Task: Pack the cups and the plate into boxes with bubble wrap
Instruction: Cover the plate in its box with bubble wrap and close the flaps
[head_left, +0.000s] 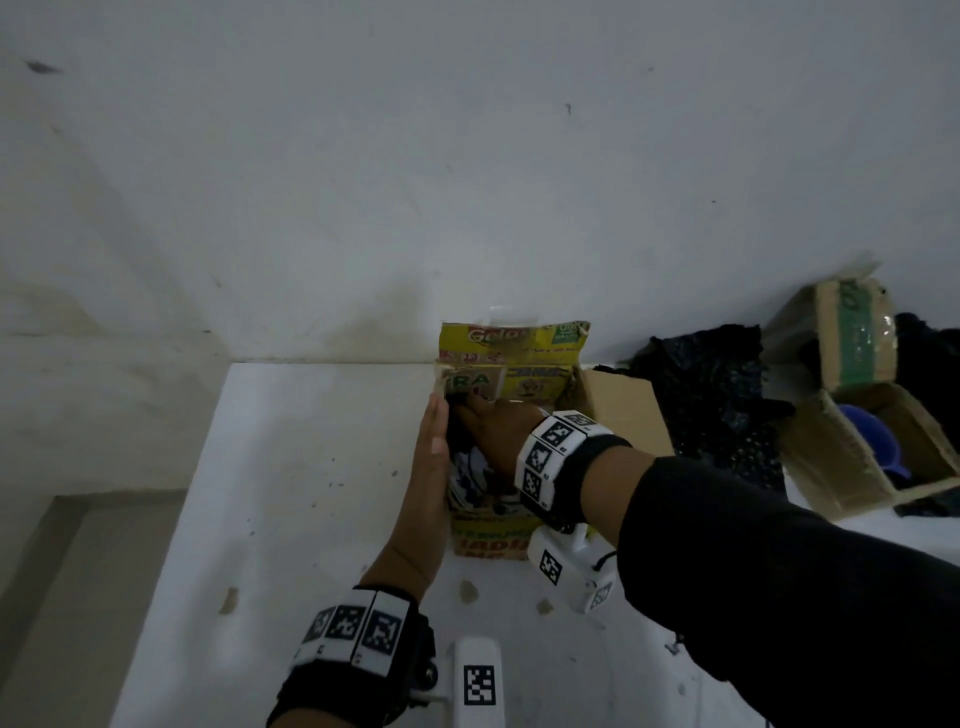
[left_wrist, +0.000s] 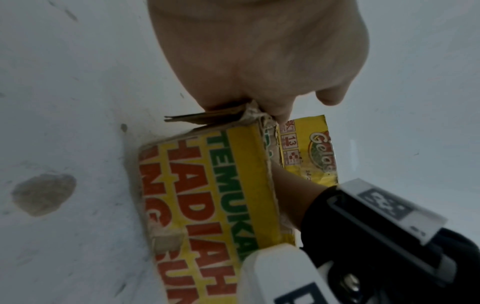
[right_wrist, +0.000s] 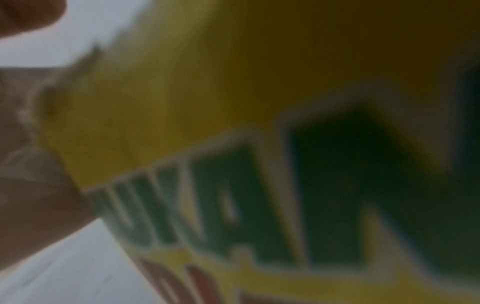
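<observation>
A yellow printed cardboard box (head_left: 488, 535) stands open on the white table (head_left: 291, 493). My left hand (head_left: 435, 441) lies flat with straight fingers against the box's left side flap. In the left wrist view, my left hand (left_wrist: 259, 61) presses that flap's torn edge on the yellow box (left_wrist: 207, 195). My right hand (head_left: 493, 431) reaches down into the box onto a wrapped item with a dark pattern (head_left: 470, 480); its fingertips are hidden inside. The right wrist view is blurred and shows only the box's front wall (right_wrist: 233, 102) up close.
A brown box (head_left: 831, 467) holding a blue cup (head_left: 867, 436) lies at the right. Behind it stands another box with green print (head_left: 857, 338). Dark wrap (head_left: 717, 395) is heaped between them and the yellow box. The wall (head_left: 467, 182) rises just behind.
</observation>
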